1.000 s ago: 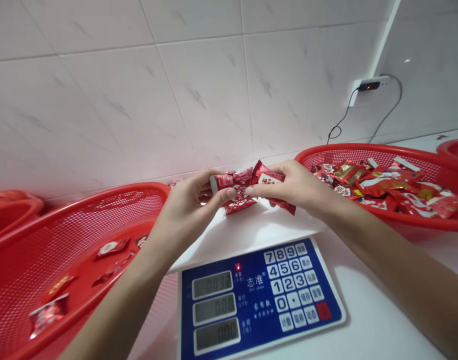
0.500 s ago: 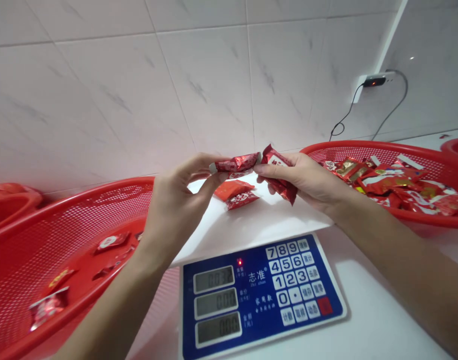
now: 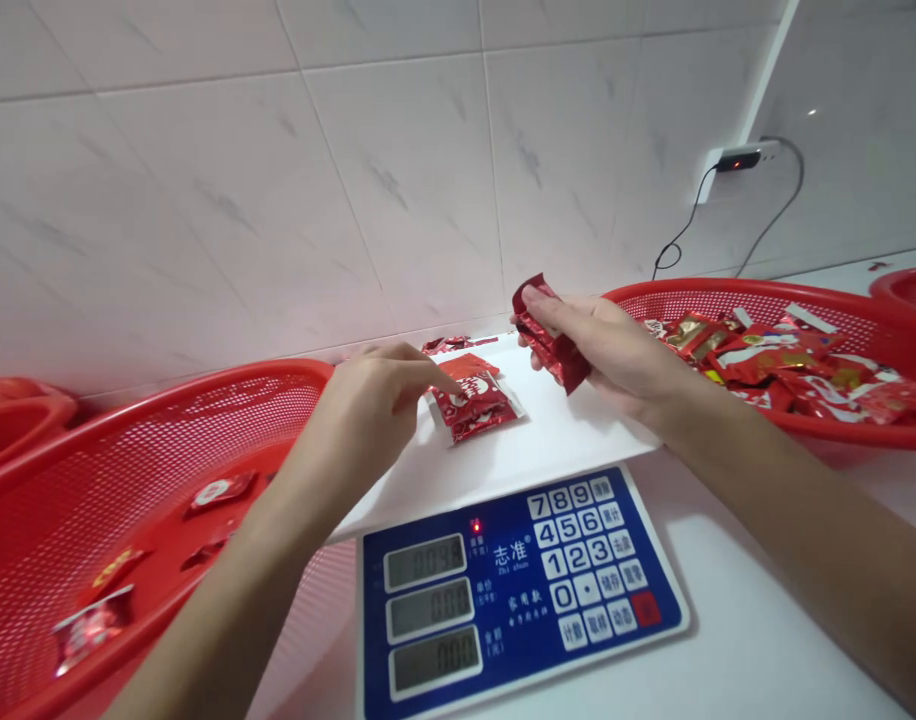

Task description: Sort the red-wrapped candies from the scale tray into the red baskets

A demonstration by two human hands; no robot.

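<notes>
My left hand (image 3: 372, 410) reaches over the white weighing plate (image 3: 555, 440) of an electronic scale. Its fingers are stretched out and its index fingertip touches a small pile of red candy packets (image 3: 474, 397) lying on the plate. It grips nothing. My right hand (image 3: 608, 350) hovers above the plate's right side, closed on a few red candy packets (image 3: 546, 335) held in the fingers. The scale's blue keypad panel (image 3: 518, 590) with three displays faces me.
A red mesh basket (image 3: 165, 430) on the left holds a few loose packets (image 3: 219, 492). A red basket (image 3: 735, 293) on the right is heaped with many packets (image 3: 788, 370). More red baskets sit at both far edges. A wall socket (image 3: 735, 158) with cables is behind.
My left hand took a packet from my right hand, lowered it onto the pile on the plate and let go. My right hand stayed up, still gripping its packets.
</notes>
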